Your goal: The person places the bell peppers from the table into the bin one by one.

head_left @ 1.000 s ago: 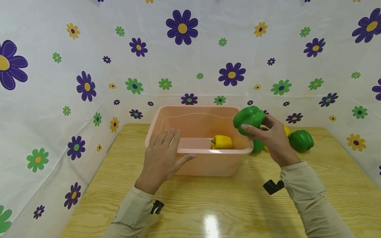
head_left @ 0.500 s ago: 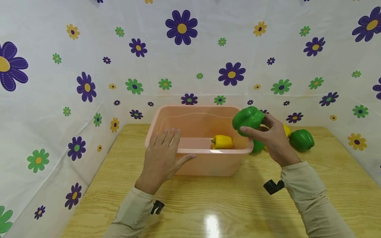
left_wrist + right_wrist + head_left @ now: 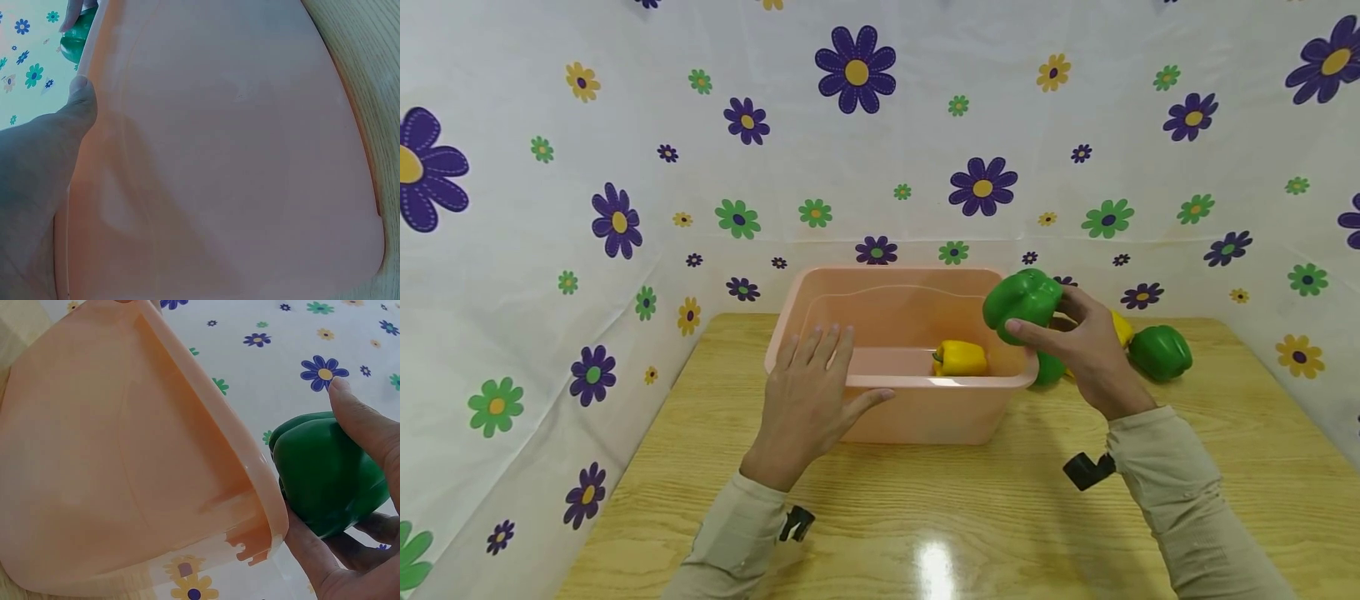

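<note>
A green bell pepper [image 3: 1022,302] is gripped between the thumb and fingers of my right hand [image 3: 1086,346], above the right rim of a pink plastic bin [image 3: 917,412]. In the right wrist view the same pepper [image 3: 331,472] shows beside the bin's rim [image 3: 219,412]. My left hand [image 3: 808,396] rests with straight, spread fingers over the bin's near rim at its left end; the left wrist view shows its thumb [image 3: 80,103] along the rim. Inside the bin, on its floor at the right, lies a yellow bell pepper [image 3: 961,358].
Right of the bin, another green pepper [image 3: 1160,353] lies on the wooden table [image 3: 865,508]. A yellow pepper [image 3: 1122,329] and a further green one [image 3: 1047,368] are partly hidden behind my right hand and the bin. A flower-printed sheet [image 3: 910,125] rises behind the table.
My right hand has drifted very slightly left with the green pepper, toward the bin. The left hand and the bin have stayed in place.
</note>
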Available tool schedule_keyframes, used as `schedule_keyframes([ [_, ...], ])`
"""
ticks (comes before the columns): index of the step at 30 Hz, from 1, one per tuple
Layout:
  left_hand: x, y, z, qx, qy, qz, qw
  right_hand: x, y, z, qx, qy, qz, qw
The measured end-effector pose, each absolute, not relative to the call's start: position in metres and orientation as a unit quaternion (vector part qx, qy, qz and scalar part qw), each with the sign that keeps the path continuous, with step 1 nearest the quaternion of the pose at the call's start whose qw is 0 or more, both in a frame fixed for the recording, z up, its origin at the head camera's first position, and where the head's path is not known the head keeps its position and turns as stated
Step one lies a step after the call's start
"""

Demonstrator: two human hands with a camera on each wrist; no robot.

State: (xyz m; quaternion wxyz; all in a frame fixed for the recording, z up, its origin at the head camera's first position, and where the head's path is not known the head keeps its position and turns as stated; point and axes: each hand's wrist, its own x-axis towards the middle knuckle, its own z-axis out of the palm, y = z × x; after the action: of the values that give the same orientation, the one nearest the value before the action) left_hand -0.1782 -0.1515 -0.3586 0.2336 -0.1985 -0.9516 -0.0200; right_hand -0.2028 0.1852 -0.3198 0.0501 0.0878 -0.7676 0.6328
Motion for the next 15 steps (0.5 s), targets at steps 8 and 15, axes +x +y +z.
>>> schedule_keyframes([
  [8, -0.1776, -0.1521, -0.3580, -0.198, -0.952, -0.020, 0.231, -0.2026, 0.1843, -0.3188, 0.094, -0.770, 0.630, 0.046],
  [15, -0.1774, -0.1522, -0.3578, -0.200, -0.952, -0.023, 0.233, -0.2027, 0.1850, -0.3192, 0.098, -0.765, 0.635, 0.047],
])
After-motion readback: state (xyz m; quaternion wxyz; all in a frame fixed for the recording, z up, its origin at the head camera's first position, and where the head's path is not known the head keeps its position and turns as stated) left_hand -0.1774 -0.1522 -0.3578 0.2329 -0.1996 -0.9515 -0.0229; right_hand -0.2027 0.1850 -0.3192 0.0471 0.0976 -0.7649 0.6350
